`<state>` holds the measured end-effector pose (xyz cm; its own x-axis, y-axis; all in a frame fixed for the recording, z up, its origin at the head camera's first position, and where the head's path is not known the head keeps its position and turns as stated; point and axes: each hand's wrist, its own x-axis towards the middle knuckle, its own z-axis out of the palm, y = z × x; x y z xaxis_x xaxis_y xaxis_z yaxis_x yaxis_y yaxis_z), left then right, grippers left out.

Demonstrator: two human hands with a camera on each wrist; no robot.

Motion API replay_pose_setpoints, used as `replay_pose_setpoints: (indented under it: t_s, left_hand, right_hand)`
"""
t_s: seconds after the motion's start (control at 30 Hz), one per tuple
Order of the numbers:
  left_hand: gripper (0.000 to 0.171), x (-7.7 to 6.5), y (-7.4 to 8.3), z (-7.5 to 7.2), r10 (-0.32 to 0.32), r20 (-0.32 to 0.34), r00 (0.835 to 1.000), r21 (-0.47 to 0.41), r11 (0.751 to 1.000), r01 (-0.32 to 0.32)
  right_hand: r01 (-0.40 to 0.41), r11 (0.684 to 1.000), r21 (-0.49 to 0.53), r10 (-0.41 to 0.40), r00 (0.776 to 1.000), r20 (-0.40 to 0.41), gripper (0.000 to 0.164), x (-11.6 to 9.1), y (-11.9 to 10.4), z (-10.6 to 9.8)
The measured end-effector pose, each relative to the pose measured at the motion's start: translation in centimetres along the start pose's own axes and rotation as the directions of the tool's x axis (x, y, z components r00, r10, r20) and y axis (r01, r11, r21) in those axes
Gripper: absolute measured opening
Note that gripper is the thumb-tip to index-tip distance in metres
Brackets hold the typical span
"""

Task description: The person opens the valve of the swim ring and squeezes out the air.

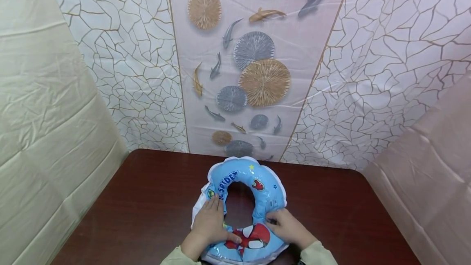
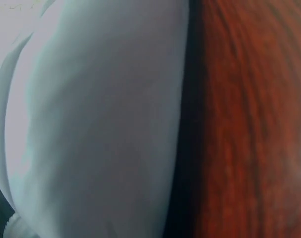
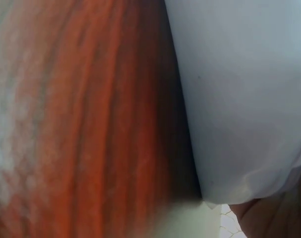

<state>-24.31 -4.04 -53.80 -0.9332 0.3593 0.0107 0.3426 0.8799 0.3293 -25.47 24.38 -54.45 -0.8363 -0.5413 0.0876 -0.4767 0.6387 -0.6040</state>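
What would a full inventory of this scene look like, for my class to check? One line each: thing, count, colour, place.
Inflated ring: one, light blue with white edging, on the table
Masked face print: one, red with white eyes, ring's near part
Table: one, dark red-brown, under the ring
Backdrop: one, pale with gold crackle lines on its sides, behind the table
Disc prints: several, grey and gold, backdrop's middle
Fish prints: several, grey and gold, among the discs
Left cloth: one, cream, left side
Right cloth: one, pinkish beige, right side
Sleeves: two, pale green-beige, bottom edge
Left grip: one, bare, on the ring's left side
Right grip: one, bare, on its right side
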Motion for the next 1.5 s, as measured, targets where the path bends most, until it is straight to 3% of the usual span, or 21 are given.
replay_pose_setpoints:
  t_s: [0.77,1.0,1.27,1.37,1.5]
  left_hand:
    - [0.138,0.0,0.0,0.0,0.007,-0.012,1.0,0.029,1.0,-0.007]
    - [0.136,0.2,-0.2,0.5,0.019,-0.091,0.996,0.148,0.989,-0.006]
    - [0.137,-0.5,-0.5,0.2,0.01,-0.16,0.987,0.192,0.981,0.021]
    - [0.135,-0.4,-0.8,0.1,0.047,-0.2,0.979,0.226,0.974,-0.001]
    - [0.133,-0.3,-1.0,-0.2,0.084,-0.199,0.976,0.185,0.982,-0.046]
  right_hand:
    - [0.022,0.999,0.043,-0.021,0.999,-0.027,0.034,-0.1,0.3,0.2]
    - [0.014,0.998,0.053,-0.012,1.0,-0.023,0.035,-0.1,0.4,0.3]
    - [0.015,0.998,0.06,-0.014,1.0,-0.023,0.037,-0.2,0.3,0.4]
    - [0.014,0.999,0.047,-0.013,1.0,-0.022,0.036,-0.2,0.2,0.3]
    - [0.019,0.999,0.026,-0.018,1.0,-0.022,0.033,-0.3,0.1,0.1]
